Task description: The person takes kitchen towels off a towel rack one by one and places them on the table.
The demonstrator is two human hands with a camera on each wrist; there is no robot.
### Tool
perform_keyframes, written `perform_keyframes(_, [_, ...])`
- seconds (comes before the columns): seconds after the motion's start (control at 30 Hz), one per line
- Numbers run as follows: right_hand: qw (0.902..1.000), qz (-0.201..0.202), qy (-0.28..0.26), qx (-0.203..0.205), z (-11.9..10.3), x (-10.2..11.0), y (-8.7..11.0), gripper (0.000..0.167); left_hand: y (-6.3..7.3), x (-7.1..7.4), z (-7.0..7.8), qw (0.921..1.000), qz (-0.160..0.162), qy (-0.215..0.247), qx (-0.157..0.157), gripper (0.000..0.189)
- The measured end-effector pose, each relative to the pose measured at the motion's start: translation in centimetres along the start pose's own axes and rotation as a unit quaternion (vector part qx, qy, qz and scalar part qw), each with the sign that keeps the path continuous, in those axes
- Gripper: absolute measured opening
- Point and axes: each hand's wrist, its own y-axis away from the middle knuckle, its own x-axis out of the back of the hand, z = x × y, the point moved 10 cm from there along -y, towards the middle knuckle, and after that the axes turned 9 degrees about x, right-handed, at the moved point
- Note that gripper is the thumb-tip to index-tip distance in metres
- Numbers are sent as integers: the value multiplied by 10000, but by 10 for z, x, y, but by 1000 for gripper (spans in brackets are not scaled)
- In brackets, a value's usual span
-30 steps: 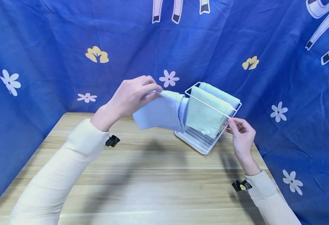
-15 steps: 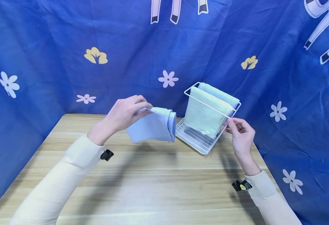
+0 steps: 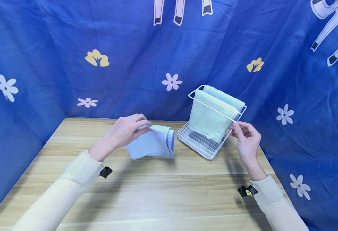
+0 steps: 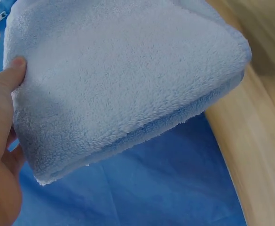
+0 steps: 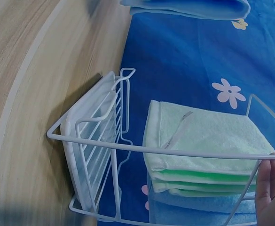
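Observation:
My left hand (image 3: 125, 130) pinches the edge of a folded light blue towel (image 3: 150, 142), which hangs just over the table left of the rack. In the left wrist view the thumb presses on the fluffy towel (image 4: 128, 80), the other fingers mostly behind it. With thumb and fingers, my right hand (image 3: 248, 138) grips the upper right rail of a white wire rack (image 3: 199, 146) with a tray at its base. A folded pale green towel (image 3: 210, 115) hangs in the rack, with another light blue towel (image 3: 225, 97) behind it.
The wooden table (image 3: 163, 199) runs back to a blue patterned curtain (image 3: 134, 64), which also closes in both sides. The rack stands near the back right, close to the curtain. A black wrist camera (image 3: 105, 172) sits on the left cuff.
My left hand has moved down and to the left with the blue towel, away from the rack and nearer the table. The right hand and the rack have stayed in place.

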Motion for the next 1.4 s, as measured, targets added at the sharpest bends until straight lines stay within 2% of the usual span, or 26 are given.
perform_keyframes(0.33, [9999,-7,119,-51,2,0,1,6,15,-5,7,9999,-142,13,-14,20])
perform_keyframes(0.57, [9999,-29,161,-54,2,0,2,5,21,-9,17,9994,-324,74,-64,22])
perform_keyframes(0.73, [10000,-8,56,-56,1,-1,2,5,23,-17,17,9989,-469,14,15,20])
perform_keyframes(0.93, [10000,-29,16,-2,0,-1,1,5,22,-31,8,9959,-841,-73,326,16])
perform_keyframes(1.07, [10000,-39,-15,25,-1,-1,1,5,17,-43,-2,9913,-1152,-127,631,14])
perform_keyframes(1.23, [10000,-26,-45,48,-2,-1,1,6,11,-59,-14,9848,-1502,-126,857,13])
perform_keyframes(1.4, [10000,-23,-16,32,-2,-1,2,6,7,-73,-29,9797,-1694,-153,1061,12])
